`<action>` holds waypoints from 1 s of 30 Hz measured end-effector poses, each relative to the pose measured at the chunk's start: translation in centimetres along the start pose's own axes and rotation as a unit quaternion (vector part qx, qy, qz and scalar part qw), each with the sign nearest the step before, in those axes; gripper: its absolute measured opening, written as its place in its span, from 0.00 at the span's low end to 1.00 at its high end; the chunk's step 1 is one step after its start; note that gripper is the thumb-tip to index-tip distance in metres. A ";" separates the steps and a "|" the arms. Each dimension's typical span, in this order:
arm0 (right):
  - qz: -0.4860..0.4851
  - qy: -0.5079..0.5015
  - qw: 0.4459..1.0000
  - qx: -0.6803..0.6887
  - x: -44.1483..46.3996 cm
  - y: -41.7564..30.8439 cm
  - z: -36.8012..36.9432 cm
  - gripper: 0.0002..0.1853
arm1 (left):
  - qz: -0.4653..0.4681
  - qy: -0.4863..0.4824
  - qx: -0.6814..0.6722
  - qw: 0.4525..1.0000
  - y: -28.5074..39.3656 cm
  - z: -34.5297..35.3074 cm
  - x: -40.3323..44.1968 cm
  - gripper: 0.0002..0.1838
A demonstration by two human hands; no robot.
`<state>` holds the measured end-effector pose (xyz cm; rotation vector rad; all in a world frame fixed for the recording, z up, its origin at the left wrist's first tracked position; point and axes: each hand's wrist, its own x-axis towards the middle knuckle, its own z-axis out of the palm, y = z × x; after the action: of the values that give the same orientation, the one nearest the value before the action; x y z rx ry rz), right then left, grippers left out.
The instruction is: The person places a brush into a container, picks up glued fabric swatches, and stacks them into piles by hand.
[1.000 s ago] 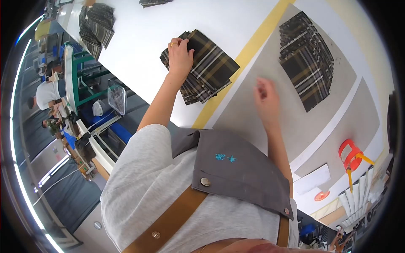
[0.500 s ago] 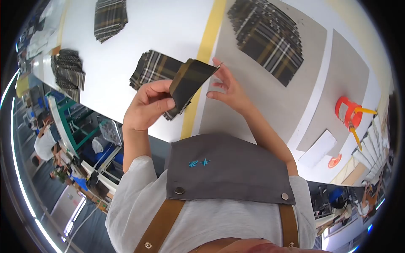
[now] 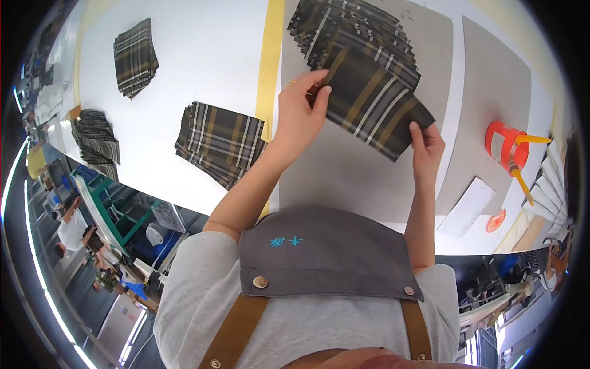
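Observation:
Between my two hands a dark plaid fabric piece (image 3: pixel 372 101) with tan and white stripes is stretched out. My left hand (image 3: pixel 303 114) pinches its left end between thumb and fingers. At the lower right corner, my right hand (image 3: pixel 425 147) grips it, thumb on top. The piece lies over the front edge of a fanned stack of plaid pieces (image 3: pixel 362 31) on the grey board. To the left, on the white table, rests a smaller pile of plaid pieces (image 3: pixel 224 138), apart from both hands.
Further left lie another plaid stack (image 3: pixel 135 58) and a bundle of gathered dark fabric (image 3: pixel 95 138). At right stand a red pot (image 3: pixel 501 144) with yellow-handled tools, a white sheet (image 3: pixel 468 206) and a red lid (image 3: pixel 495 220). A yellow strip (image 3: pixel 268 61) crosses the table. People are in the background.
Both hands have moved right with the fabric piece, from beside the small pile to the fanned stack. The piece was folded over; now it is spread flat, and my right hand has closed on it.

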<state>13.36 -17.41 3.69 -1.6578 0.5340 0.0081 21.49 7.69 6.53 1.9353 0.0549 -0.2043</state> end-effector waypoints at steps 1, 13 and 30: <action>-0.037 0.014 0.999 -0.005 1.0 -0.1 0.1 0.14 | 0.018 0.022 0.015 0.999 -0.6 1.1 0.6 0.17; -0.093 0.076 0.967 -0.223 5.5 -0.1 1.6 0.22 | 0.049 0.059 0.178 0.981 -1.6 4.0 3.6 0.14; -0.099 0.077 0.965 -0.230 5.8 1.0 1.5 0.14 | 0.075 0.075 0.143 0.984 -3.7 4.0 4.0 0.15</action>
<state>18.64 -18.07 0.73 -2.1741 0.5050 -0.1544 24.49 5.11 1.04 2.2274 -0.0213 0.0377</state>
